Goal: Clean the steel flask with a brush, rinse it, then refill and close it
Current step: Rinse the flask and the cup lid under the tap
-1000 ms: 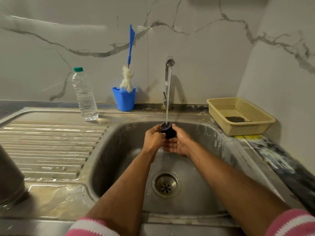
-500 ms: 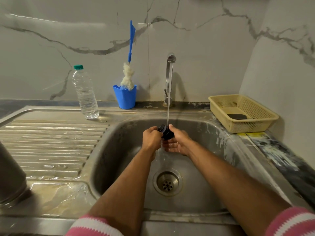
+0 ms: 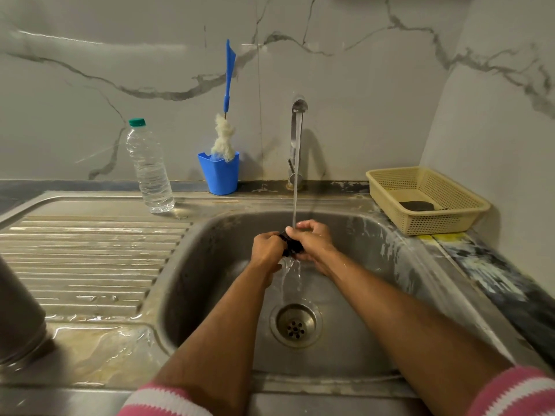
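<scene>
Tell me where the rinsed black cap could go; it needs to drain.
The ribbed steel draining board is bare between the clear plastic bottle, the dark steel flask and the sink basin. The back ledge is crowded.

The wet steel tabletop [image 3: 90, 265] carries a water bottle [image 3: 149, 172] at eleven o'clock, a blue cup [image 3: 219, 175] at twelve, a yellow basket [image 3: 426, 202] at two, and the flask [image 3: 18, 319] at eight.

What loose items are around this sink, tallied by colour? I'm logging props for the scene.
Blue: 2, the bottle brush and its blue cup
Clear: 1, the water bottle
Cream: 1, the basket
Black: 1, the flask cap held by both hands
Steel: 1, the flask at the left edge
Total: 6
</scene>
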